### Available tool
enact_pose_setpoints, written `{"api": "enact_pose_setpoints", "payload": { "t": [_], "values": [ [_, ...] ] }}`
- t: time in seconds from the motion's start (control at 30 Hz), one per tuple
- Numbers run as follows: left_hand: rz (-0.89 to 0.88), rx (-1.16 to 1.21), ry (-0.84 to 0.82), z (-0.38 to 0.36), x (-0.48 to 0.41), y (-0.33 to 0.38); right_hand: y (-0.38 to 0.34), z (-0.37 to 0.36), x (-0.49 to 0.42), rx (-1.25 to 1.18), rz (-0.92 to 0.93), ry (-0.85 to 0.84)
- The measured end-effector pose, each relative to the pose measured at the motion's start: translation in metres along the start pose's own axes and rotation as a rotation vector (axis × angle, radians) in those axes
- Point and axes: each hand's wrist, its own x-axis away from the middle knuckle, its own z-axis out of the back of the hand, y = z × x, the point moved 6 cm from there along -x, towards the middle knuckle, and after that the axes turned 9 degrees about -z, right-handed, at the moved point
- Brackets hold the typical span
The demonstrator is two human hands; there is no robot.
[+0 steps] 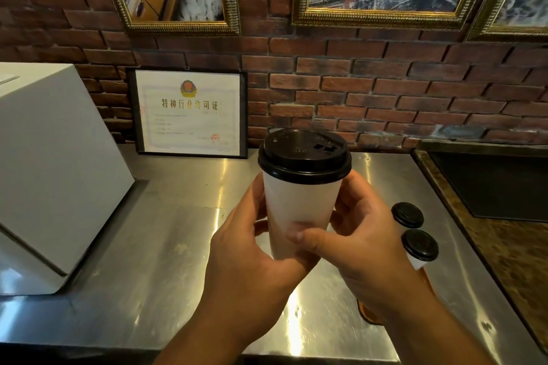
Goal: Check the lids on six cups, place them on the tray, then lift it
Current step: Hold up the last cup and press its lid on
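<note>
I hold a white paper cup (299, 204) with a black lid (304, 154) upright above the steel counter, raised close to the camera. My left hand (252, 255) wraps its lower left side and my right hand (358, 234) grips its right side, thumb across the front. Two more white cups with black lids (407, 214) (419, 244) stand on the counter to the right, partly behind my right wrist. A brown wooden tray edge (367, 315) shows under my right forearm; most of the tray is hidden.
A large white box (50, 175) sits at the left on the steel counter (166, 246). A framed certificate (189, 112) leans on the brick wall. A dark sink (498, 184) set in a brown stone top lies at the right.
</note>
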Motion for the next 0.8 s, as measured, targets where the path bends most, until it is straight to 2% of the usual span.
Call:
{"api": "enact_pose_setpoints", "payload": {
  "t": [0.2,0.47,0.8],
  "values": [
    [-0.012,0.065,0.000,-0.0019,-0.0006,0.0039,0.0000,0.0013,0.0002,-0.004,0.020,0.013],
    [-0.015,0.034,-0.011,-0.0019,-0.0005,0.0009,-0.0011,0.0000,-0.0001,-0.003,0.041,-0.025],
    [-0.003,0.001,-0.021,-0.0051,0.0022,-0.0027,0.0048,0.0007,0.0003,0.021,0.037,0.007]
  ]
}}
